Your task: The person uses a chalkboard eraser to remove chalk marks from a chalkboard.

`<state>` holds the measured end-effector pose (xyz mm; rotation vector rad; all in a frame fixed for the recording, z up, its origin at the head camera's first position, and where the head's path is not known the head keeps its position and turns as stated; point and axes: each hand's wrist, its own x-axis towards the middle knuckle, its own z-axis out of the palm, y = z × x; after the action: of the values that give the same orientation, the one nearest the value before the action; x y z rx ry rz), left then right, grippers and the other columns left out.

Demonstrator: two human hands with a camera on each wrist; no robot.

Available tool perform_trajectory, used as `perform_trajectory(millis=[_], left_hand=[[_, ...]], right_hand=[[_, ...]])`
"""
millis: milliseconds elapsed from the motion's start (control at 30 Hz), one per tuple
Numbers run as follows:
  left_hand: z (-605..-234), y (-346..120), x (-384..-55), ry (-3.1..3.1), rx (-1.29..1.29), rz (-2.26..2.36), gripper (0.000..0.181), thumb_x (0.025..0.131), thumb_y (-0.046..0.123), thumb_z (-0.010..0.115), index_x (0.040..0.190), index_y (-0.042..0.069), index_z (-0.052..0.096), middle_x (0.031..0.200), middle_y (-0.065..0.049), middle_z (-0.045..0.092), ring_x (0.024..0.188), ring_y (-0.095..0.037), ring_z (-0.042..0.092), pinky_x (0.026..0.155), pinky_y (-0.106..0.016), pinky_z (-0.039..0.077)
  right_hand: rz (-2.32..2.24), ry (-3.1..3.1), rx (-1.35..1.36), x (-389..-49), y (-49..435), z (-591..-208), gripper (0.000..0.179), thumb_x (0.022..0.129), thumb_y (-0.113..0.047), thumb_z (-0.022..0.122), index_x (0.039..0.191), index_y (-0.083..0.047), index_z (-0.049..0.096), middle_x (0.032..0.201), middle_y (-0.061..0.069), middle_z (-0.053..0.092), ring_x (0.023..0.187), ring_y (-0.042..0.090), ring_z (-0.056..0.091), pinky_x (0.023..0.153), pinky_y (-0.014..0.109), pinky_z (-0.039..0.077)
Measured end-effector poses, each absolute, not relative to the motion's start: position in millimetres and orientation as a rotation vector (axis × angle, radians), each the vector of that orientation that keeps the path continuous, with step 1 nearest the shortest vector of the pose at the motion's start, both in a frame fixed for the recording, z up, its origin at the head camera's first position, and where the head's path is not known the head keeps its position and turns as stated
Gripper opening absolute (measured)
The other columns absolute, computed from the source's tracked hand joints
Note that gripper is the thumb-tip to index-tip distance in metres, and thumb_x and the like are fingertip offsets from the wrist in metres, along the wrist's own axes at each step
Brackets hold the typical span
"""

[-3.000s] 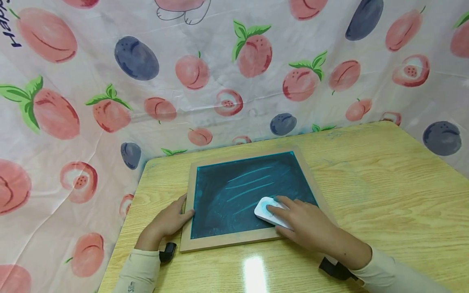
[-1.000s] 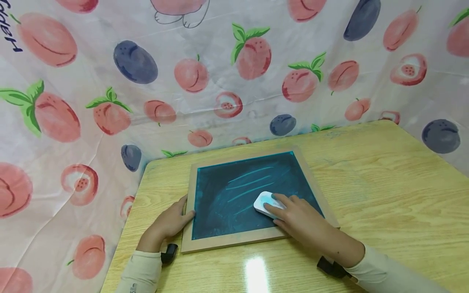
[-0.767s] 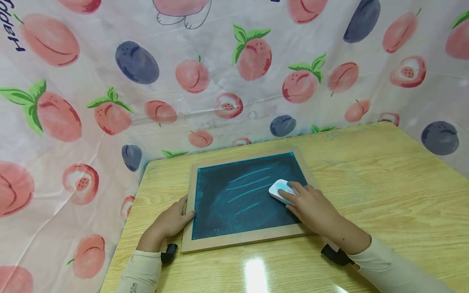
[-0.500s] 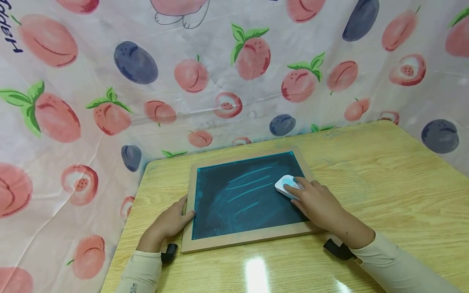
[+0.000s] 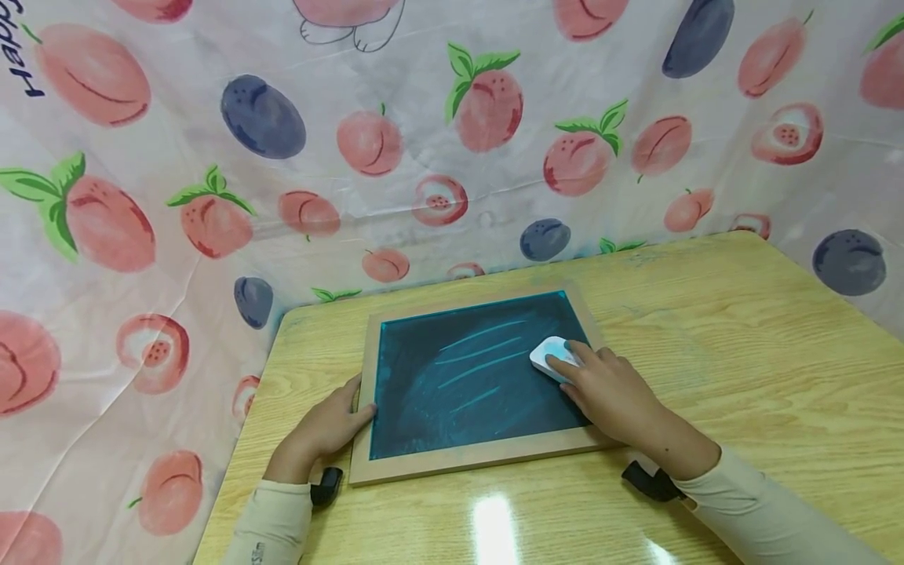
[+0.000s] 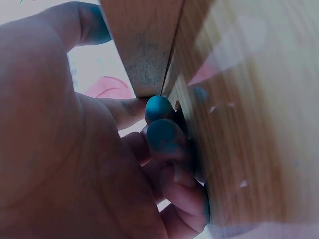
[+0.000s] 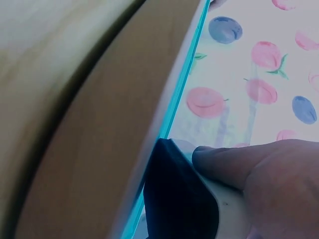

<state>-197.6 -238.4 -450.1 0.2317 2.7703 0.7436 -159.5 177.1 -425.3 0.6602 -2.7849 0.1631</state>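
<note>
A chalkboard (image 5: 452,408) in a light wooden frame lies on the table, with several pale blue chalk strokes and smears across its dark surface. My left hand (image 5: 326,424) holds the frame's left side, thumb over the top edge. In the left wrist view its fingers (image 6: 162,134), with blue-stained tips, bend beside the frame's outer side. My right hand (image 5: 614,392) grips a white chalkboard eraser (image 5: 542,355) with blue smudges on top, on the board's right part near the frame. The right wrist view shows the eraser's dark pad (image 7: 179,199) against the board and the thumb (image 7: 224,162) along its side.
The board rests on a wood-grain table (image 5: 741,353) whose surface runs on to the right. A fruit-print cloth (image 5: 424,141) hangs behind and along the left. Black wrist cameras (image 5: 651,480) sit under both wrists, and light glares near the table's front.
My right hand has carried the eraser from the board's lower right up and rightwards, close to the right frame. It has stayed there over the last half second. The left hand keeps its place.
</note>
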Motion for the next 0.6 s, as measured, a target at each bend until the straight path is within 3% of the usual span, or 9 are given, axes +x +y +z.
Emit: perform_trajectory(millis=[233, 367, 600], left_hand=[[-449.5, -238.7, -198.4, 2.778, 0.237, 0.708, 0.071, 0.103, 0.036, 0.052, 0.161, 0.009, 0.020, 0.148, -0.022, 0.049, 0.121, -0.035, 0.059, 0.098, -0.055, 0.046], [-449.7, -238.5, -197.8, 2.779, 0.233, 0.715, 0.071, 0.103, 0.035, 0.051, 0.161, 0.009, 0.020, 0.149, -0.021, 0.049, 0.121, -0.034, 0.059, 0.098, -0.054, 0.046], [-448.6, -237.6, -196.8, 2.777, 0.224, 0.724, 0.070, 0.103, 0.034, 0.052, 0.161, 0.011, 0.020, 0.149, -0.020, 0.049, 0.121, -0.034, 0.058, 0.098, -0.054, 0.046]], right_hand=[[0.107, -2.718, 0.799, -149.8, 160.9, -425.7, 0.043, 0.088, -0.021, 0.077, 0.129, -0.018, 0.068, 0.127, 0.022, 0.063, 0.086, 0.037, 0.066, 0.071, 0.049, 0.056], [0.129, -2.718, 0.931, -138.9, 144.9, -426.4, 0.044, 0.090, -0.023, 0.075, 0.132, -0.020, 0.066, 0.131, 0.020, 0.062, 0.094, 0.037, 0.066, 0.075, 0.051, 0.056], [0.166, -2.742, 1.142, -122.1, 126.6, -426.7, 0.045, 0.093, -0.027, 0.071, 0.137, -0.028, 0.062, 0.137, 0.013, 0.060, 0.102, 0.030, 0.063, 0.076, 0.044, 0.055]])
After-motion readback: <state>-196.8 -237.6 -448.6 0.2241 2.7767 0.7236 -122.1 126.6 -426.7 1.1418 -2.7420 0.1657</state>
